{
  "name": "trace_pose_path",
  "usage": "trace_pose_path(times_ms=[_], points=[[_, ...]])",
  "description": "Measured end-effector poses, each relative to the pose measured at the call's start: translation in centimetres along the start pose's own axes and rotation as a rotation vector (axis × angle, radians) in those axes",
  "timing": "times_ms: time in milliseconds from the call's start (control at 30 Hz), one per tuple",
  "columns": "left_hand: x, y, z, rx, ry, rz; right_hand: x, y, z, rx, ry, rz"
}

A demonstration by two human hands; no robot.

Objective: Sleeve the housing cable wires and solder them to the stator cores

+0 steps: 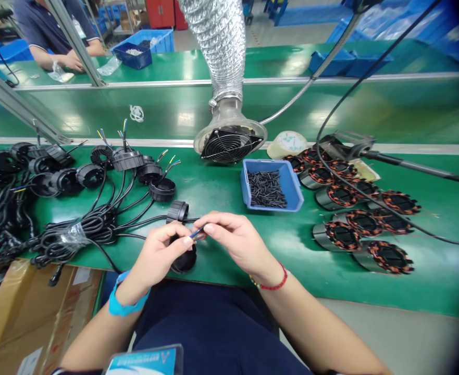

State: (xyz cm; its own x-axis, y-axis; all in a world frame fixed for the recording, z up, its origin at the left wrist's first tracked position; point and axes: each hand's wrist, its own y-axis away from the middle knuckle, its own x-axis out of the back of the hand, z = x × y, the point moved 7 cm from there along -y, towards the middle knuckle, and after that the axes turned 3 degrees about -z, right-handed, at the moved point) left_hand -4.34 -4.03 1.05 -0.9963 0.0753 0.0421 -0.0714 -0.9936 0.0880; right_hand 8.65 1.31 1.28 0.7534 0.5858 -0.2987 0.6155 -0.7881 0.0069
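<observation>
Holding blue wire (194, 234) slanting up rightward
Left hand (162, 252) is pinching it, right hand (240, 242) the black sleeve (202, 227) at its tip.

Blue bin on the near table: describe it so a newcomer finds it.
Over the green table hangs a silver hose ending in a black fan. Below and slightly right of that, just beyond the right hand, sits the blue bin. Unlike the copper coils farther right, it is an open box holding short black tubes.
</observation>
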Motion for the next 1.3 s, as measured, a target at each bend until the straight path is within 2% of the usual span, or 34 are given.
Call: trace_pose_path(times_ms=[267,400,500,700,767,867,933,1000,1133,1300], points=[[0.0,-0.2,0.0,0.011,-0.023,-0.001,0.2,-0.2,-0.2,0.04,0.002,-0.018],[0.0,-0.2,0.0,0.008,-0.031,-0.008,0.1,-0.2,-0.8,0.09,0.16,-0.036],[0.0,-0.2,-0.1,0.025,-0.039,-0.017,0.2,-0.4,-1.1,0.068,0.267,-0.053],[0.1,-0.2,-0.4,0.038,-0.035,-0.001,-0.1,-0.9,-1.1,-0.007,0.368,-0.276],[0.2,-0.1,-0.7,0.039,-0.057,0.018,0.6,-1.0,-0.7,-0.03,0.317,-0.227],[0.8,0.1,-0.9,0.008,-0.132,0.081,1.5,-0.8,0.7,-0.1,0.114,-0.063],[1.0,0.2,-0.6,-0.039,-0.231,0.1,0.9,-0.4,1.8,-0.14,-0.002,-0.049],[0.8,0.3,-0.1,-0.098,-0.376,0.06,0.0,0.0,2.3,-0.153,-0.056,-0.064],[0.1,0.7,0.6,-0.176,-0.647,-0.017,-0.8,0.0,1.8,-0.112,-0.084,0.008],[0.4,1.0,0.3,-0.176,-0.716,0.039,-1.5,-0.2,1.8,-0.084,-0.053,0.029]])
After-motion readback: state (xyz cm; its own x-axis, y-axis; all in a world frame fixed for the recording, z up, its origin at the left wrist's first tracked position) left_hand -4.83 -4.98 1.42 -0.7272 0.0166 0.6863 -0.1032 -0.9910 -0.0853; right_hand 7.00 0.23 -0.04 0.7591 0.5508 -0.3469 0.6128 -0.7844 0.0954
